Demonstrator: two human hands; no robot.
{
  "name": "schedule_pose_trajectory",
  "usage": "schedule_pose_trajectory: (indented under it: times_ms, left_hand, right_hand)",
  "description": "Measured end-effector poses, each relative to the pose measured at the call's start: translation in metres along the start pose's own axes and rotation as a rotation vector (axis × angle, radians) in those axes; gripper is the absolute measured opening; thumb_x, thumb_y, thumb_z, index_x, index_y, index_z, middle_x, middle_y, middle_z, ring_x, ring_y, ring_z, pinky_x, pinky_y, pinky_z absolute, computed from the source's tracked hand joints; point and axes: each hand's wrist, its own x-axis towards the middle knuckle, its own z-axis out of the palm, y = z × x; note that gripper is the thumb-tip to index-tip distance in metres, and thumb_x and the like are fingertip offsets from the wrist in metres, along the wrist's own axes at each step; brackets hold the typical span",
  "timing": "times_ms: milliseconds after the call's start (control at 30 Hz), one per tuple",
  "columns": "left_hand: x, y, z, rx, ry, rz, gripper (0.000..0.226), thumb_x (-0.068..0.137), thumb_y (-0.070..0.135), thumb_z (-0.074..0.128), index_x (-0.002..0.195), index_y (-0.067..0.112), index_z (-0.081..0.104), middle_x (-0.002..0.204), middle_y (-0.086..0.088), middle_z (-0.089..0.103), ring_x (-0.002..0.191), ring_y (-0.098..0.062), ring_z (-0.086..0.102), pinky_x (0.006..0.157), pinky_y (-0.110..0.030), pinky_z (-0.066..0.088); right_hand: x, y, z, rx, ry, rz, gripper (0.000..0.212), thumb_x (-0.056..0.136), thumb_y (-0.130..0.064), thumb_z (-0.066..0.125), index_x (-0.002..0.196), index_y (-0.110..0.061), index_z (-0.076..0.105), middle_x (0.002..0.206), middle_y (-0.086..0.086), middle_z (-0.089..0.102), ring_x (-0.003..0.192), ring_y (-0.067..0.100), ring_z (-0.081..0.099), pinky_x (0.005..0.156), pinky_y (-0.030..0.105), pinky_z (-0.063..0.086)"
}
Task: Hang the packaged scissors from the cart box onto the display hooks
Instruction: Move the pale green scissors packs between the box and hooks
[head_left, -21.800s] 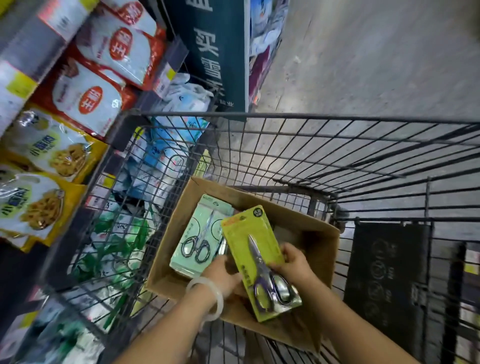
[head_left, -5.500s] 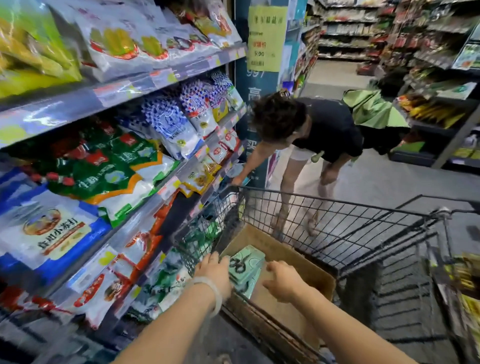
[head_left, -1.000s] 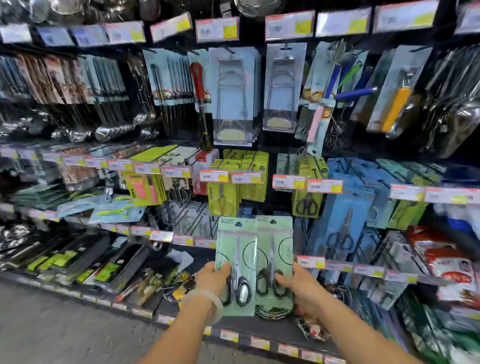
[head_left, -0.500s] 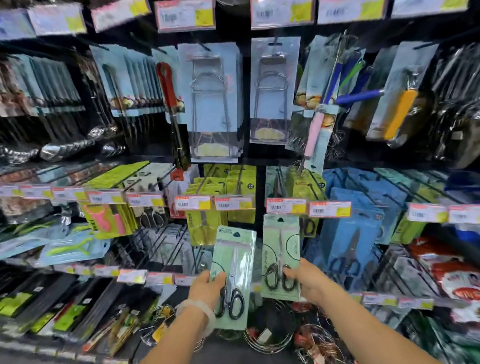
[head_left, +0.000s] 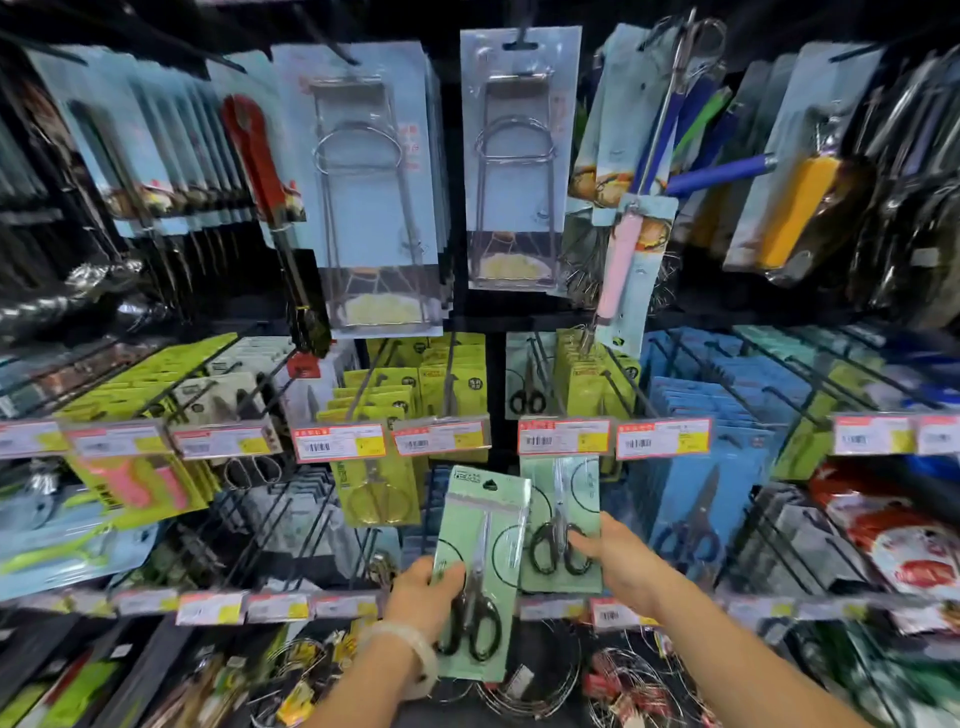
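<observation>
My left hand (head_left: 423, 597) grips the lower left edge of a pale green scissors pack (head_left: 480, 566) with black handles, held upright in front of the display. My right hand (head_left: 615, 561) holds a second pale green scissors pack (head_left: 561, 519) by its lower right side. That pack's top is tucked up behind the red and yellow price tag (head_left: 563, 436) of a display hook (head_left: 540, 374). One matching green pack (head_left: 524, 382) hangs further back on that hook. The cart box is out of view.
Yellow scissors packs (head_left: 384, 467) hang on the hooks to the left, blue packs (head_left: 691, 488) to the right. Steel tongs cards (head_left: 374, 187) hang on the row above. Wire coils (head_left: 524, 686) lie on the shelf below my hands. Price tags line every hook end.
I have moved closer to the display. My right hand has lifted its pack up until its top sits behind the price tag. The left hand's pack has stayed low beside it.
</observation>
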Motion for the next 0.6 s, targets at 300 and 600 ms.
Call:
schedule_pose_trajectory:
  times_ms: [300,600]
  left_hand:
    - [0.022,0.008,0.001,-0.042,-0.073,0.059,0.008,0.096,0.024,0.05,0.09,0.021,0.054,0.089,0.003,0.059,0.082,-0.012,0.053,0.077,-0.027,0.042]
    - [0.028,0.01,0.029,-0.006,-0.116,0.058,0.025,0.095,0.025,0.052,0.115,0.01,0.054,0.127,-0.007,0.054,0.112,-0.023,0.051,0.091,-0.028,0.037]
  right_hand:
    - [0.022,-0.016,0.007,-0.104,0.218,0.031,0.06,0.099,-0.045,0.03,0.148,-0.011,0.018,0.154,0.01,0.026,0.141,0.03,0.027,0.114,0.041,0.022]
    - [-0.028,-0.002,0.037,-0.165,-0.021,0.053,0.026,0.093,-0.035,0.054,0.105,-0.012,0.055,0.093,-0.002,0.062,0.099,0.022,0.064,0.095,0.035,0.052]
